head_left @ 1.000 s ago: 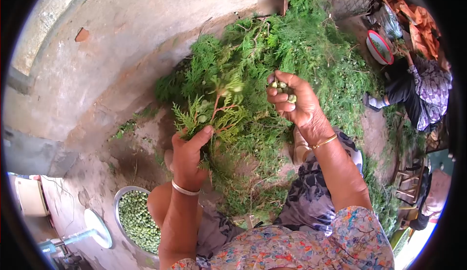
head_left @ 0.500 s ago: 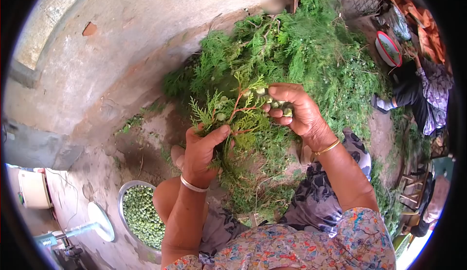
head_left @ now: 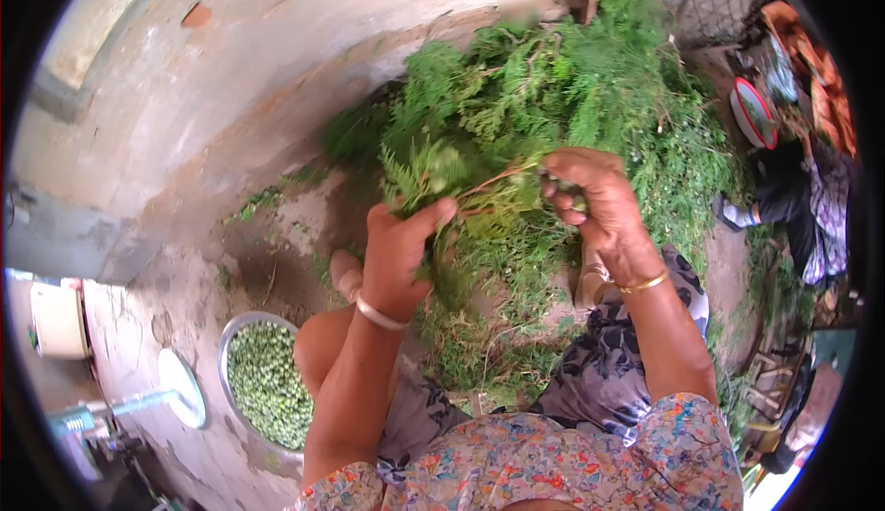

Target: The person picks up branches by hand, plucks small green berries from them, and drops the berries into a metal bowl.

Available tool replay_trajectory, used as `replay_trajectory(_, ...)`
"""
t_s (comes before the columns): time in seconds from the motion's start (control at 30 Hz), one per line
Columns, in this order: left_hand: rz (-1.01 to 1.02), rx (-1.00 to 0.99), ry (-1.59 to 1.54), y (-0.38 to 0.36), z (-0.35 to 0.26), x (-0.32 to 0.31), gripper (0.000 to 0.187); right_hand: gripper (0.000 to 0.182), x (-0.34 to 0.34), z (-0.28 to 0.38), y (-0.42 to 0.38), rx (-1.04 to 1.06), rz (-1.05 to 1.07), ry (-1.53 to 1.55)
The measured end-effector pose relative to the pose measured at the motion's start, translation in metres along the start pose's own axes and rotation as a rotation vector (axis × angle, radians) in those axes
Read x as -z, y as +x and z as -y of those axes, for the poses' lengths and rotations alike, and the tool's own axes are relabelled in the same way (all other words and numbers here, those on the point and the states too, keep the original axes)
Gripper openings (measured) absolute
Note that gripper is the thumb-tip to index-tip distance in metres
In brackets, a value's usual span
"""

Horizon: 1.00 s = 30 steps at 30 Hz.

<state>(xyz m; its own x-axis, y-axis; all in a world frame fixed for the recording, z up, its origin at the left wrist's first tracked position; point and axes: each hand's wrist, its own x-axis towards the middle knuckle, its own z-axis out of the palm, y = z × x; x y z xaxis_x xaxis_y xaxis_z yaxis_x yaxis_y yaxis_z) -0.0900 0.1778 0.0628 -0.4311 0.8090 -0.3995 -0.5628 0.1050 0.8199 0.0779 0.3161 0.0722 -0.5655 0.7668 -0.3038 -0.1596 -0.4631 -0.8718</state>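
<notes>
A leafy green sprig [head_left: 419, 175] with reddish stems is in my left hand [head_left: 396, 253], its thumb pressed on the stems. My right hand [head_left: 595, 198] is closed around several small green cones [head_left: 564, 193], and its fingertips pinch the tip of a stem stretched between the hands. The sprig is partly blurred. Below and beyond both hands lies a large heap of green branches [head_left: 599, 78].
A metal basin [head_left: 224, 364] full of green cones stands at the lower left, near a pale blue fan [head_left: 184, 389]. At the right, another person [head_left: 793, 188] sits by a red-rimmed white bowl [head_left: 772, 133]. A wall [head_left: 230, 105] rises at the upper left.
My right hand has moved right, away from my left hand, and the stem between them is now pulled straight. My left hand has shifted slightly right and up.
</notes>
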Motion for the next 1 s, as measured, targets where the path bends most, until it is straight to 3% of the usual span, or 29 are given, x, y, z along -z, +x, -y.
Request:
replay_trajectory(0.07, 0.143, -0.182, -0.018, 0.002, 0.002, 0.000, 0.012, 0.010, 0.005, 0.003, -0.002, 0.069, -0.028, -0.032)
replay_trajectory(0.1, 0.211, -0.484, 0.245, 0.008, 0.008, 0.009, 0.012, 0.013, 0.016, 0.012, 0.005, 0.045, -0.154, 0.034)
replay_trajectory(0.13, 0.260, -0.765, 0.537, 0.009, 0.015, 0.021, 0.012, 0.014, 0.057, 0.016, 0.026, 0.067, -0.090, 0.171)
replay_trajectory(0.2, 0.221, -0.491, 0.140, -0.012, -0.009, 0.014, 0.013, 0.015, 0.109, 0.033, 0.039, 0.109, -0.098, 0.248)
replay_trajectory(0.23, 0.212, -0.390, 0.005, -0.010, -0.005, 0.018, 0.015, 0.019, 0.131, 0.043, 0.047, 0.010, 0.056, 0.391)
replay_trajectory(0.27, 0.217, -0.289, -0.140, -0.003, 0.001, 0.020, 0.018, 0.022, 0.121, 0.046, 0.043, 0.051, 0.096, 0.367)
replay_trajectory(0.33, -0.003, -0.155, -0.263, -0.002, 0.010, 0.016, 0.032, 0.025, 0.059, 0.049, 0.023, 0.030, 0.239, 0.304)
replay_trajectory(0.47, -0.053, -0.168, -0.360, 0.003, 0.016, 0.017, 0.040, 0.029, -0.080, 0.039, -0.023, -0.008, 0.450, 0.212)
replay_trajectory(0.53, -0.052, -0.122, -0.264, 0.011, 0.017, 0.021, 0.041, 0.029, -0.149, 0.022, -0.046, -0.084, 0.407, 0.107)
replay_trajectory(0.6, 0.042, -0.646, -0.204, -0.025, 0.008, 0.030, 0.033, 0.031, -0.218, -0.004, -0.078, -0.091, 0.396, -0.112)
replay_trajectory(0.63, 0.069, -0.701, -0.210, -0.035, 0.005, 0.036, 0.033, 0.033, -0.245, -0.016, -0.088, -0.169, 0.463, -0.209)
replay_trajectory(0.77, 0.049, -0.431, -0.277, -0.017, 0.000, 0.045, 0.031, 0.031, -0.318, -0.082, -0.112, -0.437, 0.824, -0.244)
replay_trajectory(1.0, 0.047, -0.379, -0.305, -0.013, -0.002, 0.054, 0.028, 0.025, -0.391, -0.177, -0.127, -0.721, 1.054, -0.103)
